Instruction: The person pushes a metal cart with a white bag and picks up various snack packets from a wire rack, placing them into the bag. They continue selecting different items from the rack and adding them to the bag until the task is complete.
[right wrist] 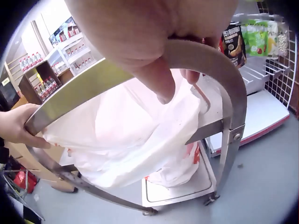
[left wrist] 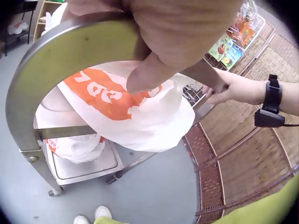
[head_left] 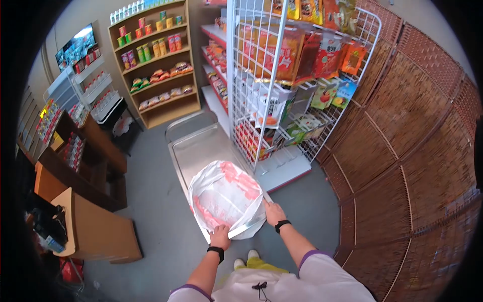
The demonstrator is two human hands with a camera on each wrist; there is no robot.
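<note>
A metal trolley (head_left: 198, 151) stands in front of me. My left hand (head_left: 220, 237) grips its curved handle (left wrist: 74, 39) toward the left end, thumb wrapped over the bar. Toward the other end, my right hand (head_left: 274, 213) grips the same bar. A large white plastic bag with red print (head_left: 226, 194) sits on the top deck right behind the handle, its mouth spread wide. In the left wrist view, part of this bag hangs over the trolley's near edge. A second white bag (left wrist: 77, 149) with red print lies on the lower deck.
A wire rack (head_left: 271, 65) hung with snack packets stands close on the trolley's right, above a white base shelf (head_left: 284, 171). Woven brown screens (head_left: 392, 166) line the right side. Ahead is a wooden shelf (head_left: 156, 55) of snacks; a wooden counter (head_left: 100, 226) stands left.
</note>
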